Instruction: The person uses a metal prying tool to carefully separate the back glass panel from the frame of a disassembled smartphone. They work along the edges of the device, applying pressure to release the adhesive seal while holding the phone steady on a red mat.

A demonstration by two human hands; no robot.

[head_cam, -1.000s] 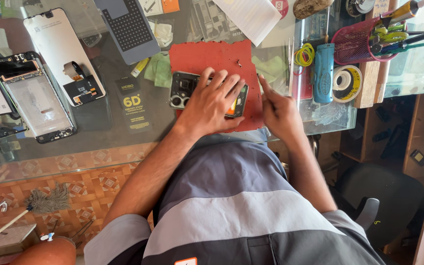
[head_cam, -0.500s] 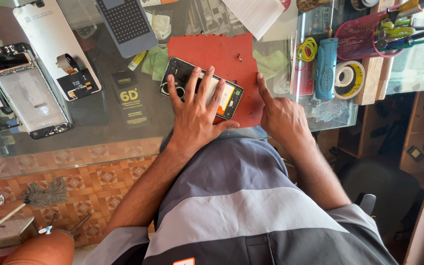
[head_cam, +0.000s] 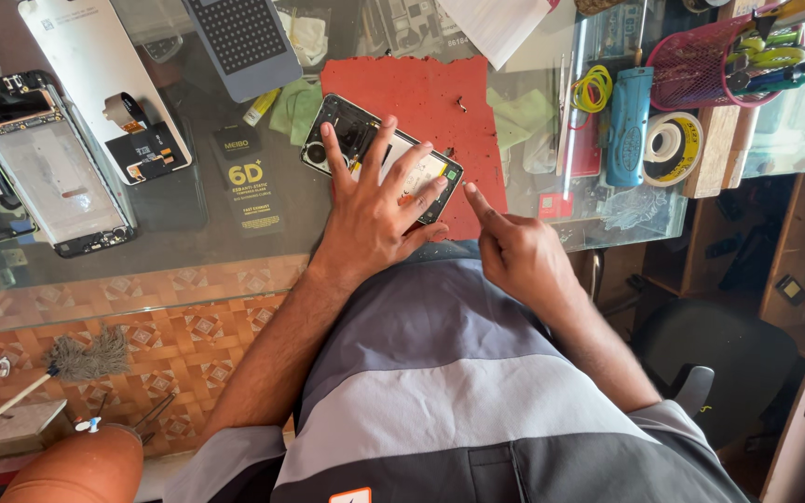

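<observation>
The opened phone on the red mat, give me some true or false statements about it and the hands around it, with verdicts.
1. The left hand lies flat with spread fingers on the opened phone. True.
2. The phone rests partly on the red mat. True.
3. The right hand holds a screwdriver. False: it holds nothing and its index finger points toward the phone's corner.
4. The tape roll lies on the red mat. False: it lies to the right, beside the blue cylinder.
5. The glass tabletop is transparent. True.
</observation>
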